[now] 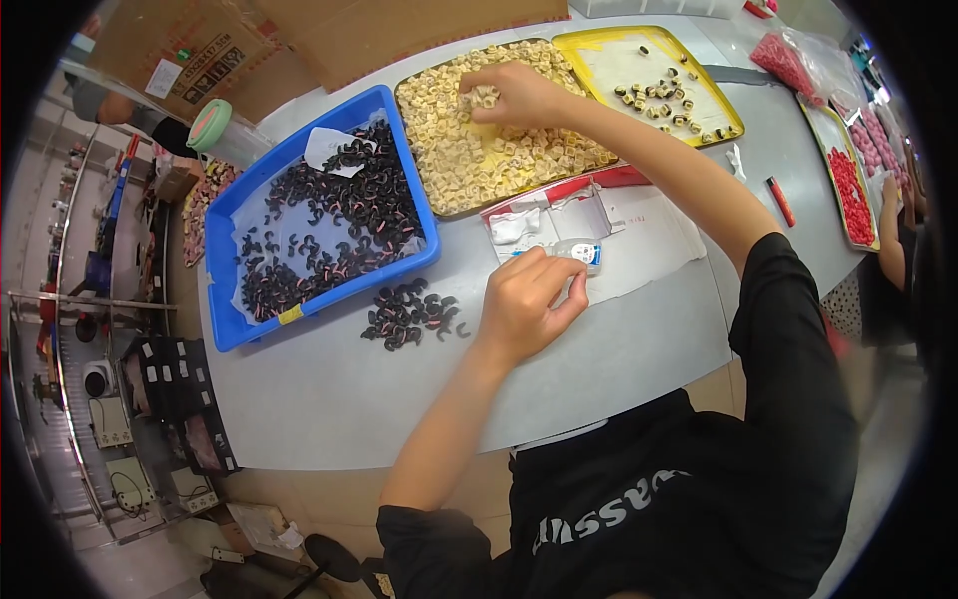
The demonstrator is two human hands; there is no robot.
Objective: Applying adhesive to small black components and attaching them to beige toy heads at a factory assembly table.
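- R hand (514, 97): fingers curled narrow over cream pcs (439, 130), some at fingertips; grip on any can't tell.
- L hand (527, 304): fingers drawn in, nr small clear bottle (579, 252) w/ blue label; contents, if any, hidden.
- Step in hand, prob.: picking from cream pcs. Next move likely calls for light fingertip pinch, one pc. clear of the heap.
- Cream pcs: small, chunky, matte-looking, spread thick on tray at far side of bench (619, 349).
- Black curled pcs (359, 200): crescent, some pink; in blue tub (344, 295), smooth, prob. plastic.
- Loose pile (404, 314): same black crescents, on bench beside tub.
- Yellow tray (609, 60), far R: scattered black-and-cream pcs (654, 95), compact.
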